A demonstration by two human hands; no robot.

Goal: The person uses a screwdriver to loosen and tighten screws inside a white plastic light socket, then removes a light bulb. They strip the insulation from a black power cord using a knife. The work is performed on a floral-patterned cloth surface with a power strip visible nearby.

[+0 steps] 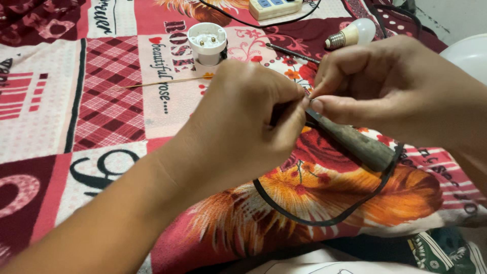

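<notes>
A patchwork cloth [111, 101] in reds, pinks and florals covers the whole work surface, and I'm looking down at it from just above my own hands. My left hand [248, 122] and right hand [390, 86] meet at the middle of the view, fingertips pinched together on the end of a thin black wire [324, 220] — the wire's tip itself is hidden between the fingers, so I can't tell its condition. From the pinch the wire loops down over the cloth and back up toward the right. A tool with a worn brown wooden handle [355, 142] slants under my right hand; whether that hand actually grips it or it simply lies beneath, I cannot tell.

To work this end well, I judge the pinch should stay close to the tip, both hands braced near each other, with small twisting motions rather than pulls — the loop has slack, so there's no need to tug.

Farther back sit a white round lamp holder [207, 41], a light bulb [352, 33], a thin screwdriver [291, 52], a slim stick [162, 82] and a power strip [274, 7].
</notes>
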